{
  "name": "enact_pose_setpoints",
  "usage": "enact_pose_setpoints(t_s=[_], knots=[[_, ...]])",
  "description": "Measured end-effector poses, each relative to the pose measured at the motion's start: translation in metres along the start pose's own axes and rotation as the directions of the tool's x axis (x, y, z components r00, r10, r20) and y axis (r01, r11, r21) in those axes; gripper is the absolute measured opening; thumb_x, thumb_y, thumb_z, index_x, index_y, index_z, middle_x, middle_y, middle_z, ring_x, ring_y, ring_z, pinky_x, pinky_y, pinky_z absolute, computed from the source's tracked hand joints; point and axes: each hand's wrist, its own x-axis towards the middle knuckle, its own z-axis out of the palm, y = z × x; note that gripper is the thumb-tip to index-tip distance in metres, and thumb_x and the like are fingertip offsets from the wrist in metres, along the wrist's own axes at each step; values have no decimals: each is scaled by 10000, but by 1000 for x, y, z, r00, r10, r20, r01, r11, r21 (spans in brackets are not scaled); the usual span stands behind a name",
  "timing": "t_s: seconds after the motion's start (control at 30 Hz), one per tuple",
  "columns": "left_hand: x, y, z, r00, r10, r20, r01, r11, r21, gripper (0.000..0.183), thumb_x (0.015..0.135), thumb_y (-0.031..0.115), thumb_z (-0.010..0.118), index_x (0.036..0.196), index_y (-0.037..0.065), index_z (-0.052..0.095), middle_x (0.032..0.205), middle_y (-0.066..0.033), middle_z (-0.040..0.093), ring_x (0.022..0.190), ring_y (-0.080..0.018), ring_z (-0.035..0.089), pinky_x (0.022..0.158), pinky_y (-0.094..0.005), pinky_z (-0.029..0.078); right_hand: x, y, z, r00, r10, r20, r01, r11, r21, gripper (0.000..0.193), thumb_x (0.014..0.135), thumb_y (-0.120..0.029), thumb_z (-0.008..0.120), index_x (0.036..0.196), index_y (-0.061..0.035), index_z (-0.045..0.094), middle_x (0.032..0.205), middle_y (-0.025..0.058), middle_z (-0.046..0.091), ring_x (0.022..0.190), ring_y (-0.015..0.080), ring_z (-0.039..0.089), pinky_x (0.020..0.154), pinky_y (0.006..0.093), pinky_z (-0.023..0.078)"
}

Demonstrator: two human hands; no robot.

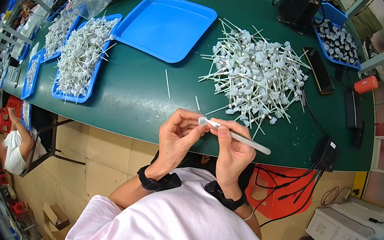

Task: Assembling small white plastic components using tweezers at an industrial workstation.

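Note:
Close to the table's near edge, my left hand (175, 136) pinches a small translucent white plastic piece (202, 121) between thumb and fingertips. A pair of tweezers (256, 146) lies in my right hand (235, 152), gripped between thumb and fingers, its narrow end meeting the white piece. Just beyond my hands is a large heap of white plastic pieces with thin sticks (258, 75). Two loose white sticks, one of them a longer stick (167, 83), lie on the green table (131, 91) left of the heap.
A blue tray (166, 27) with a bare bottom sits at the back. Left of it, another blue tray (92, 83) is full of white pieces. A phone (318, 72), a red-orange cylinder (366, 84) and a black cable box (325, 152) are at right. Another person (16, 148) sits far left.

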Motion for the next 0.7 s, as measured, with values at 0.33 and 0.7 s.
enact_pose_setpoints(t_s=[0.33,0.7], knots=[[3,-1,-5,997,-57,44,57,998,14,242,918,12,634,1155,-27,604,1038,-101,694,937,-98,645,805,-212,514,4,0,-5,975,219,-33,-208,956,207,256,965,-179,605,1050,59,563,971,174,682,860,219,699,769,302,580],[2,-2,-2,999,-37,2,37,998,52,226,916,4,635,1138,-33,612,1007,-104,705,894,-91,649,767,-200,505,4,2,-2,988,150,-28,-143,973,182,206,960,-134,606,1035,55,574,975,157,679,860,199,690,764,296,579]])
